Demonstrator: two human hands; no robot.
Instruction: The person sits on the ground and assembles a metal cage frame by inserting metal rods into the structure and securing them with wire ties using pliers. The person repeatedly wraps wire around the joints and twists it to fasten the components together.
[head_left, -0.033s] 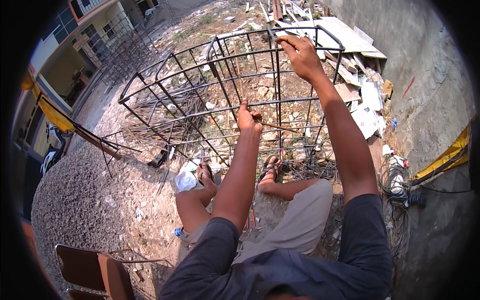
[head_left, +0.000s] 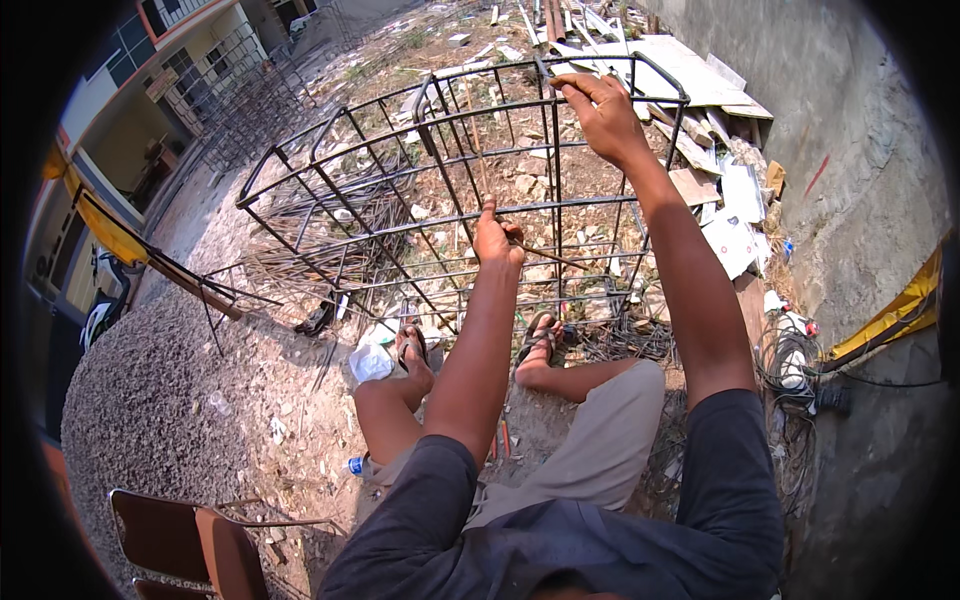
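Observation:
A long cage of dark steel reinforcing bars (head_left: pixel 400 127) with bent stirrups stands across the view in front of me. High on its right part, my right hand (head_left: pixel 602 108) is closed, with thumb and fingers pinching a stirrup near the top bar. My left hand (head_left: pixel 495 238) is lower, near the middle of the cage beside a lengthwise bar. It is closed around thin brownish wire (head_left: pixel 553 258), which sticks out to the right of the fist. Another thin length rises above the thumb. My fingertips there are partly hidden.
Loose cut rods (head_left: pixel 320 240) lie on the ground behind the cage. A gravel heap (head_left: pixel 150 400) rises at left, near a brown chair (head_left: pixel 165 535). Boards (head_left: pixel 690 75) and rubble lie along the grey wall (head_left: pixel 850 150). Tangled cables (head_left: pixel 795 370) sit at right. Red-handled pliers (head_left: pixel 505 438) lie between my legs.
The free end of the wire in my left hand has tipped slightly downward. Both hands keep their places on the cage.

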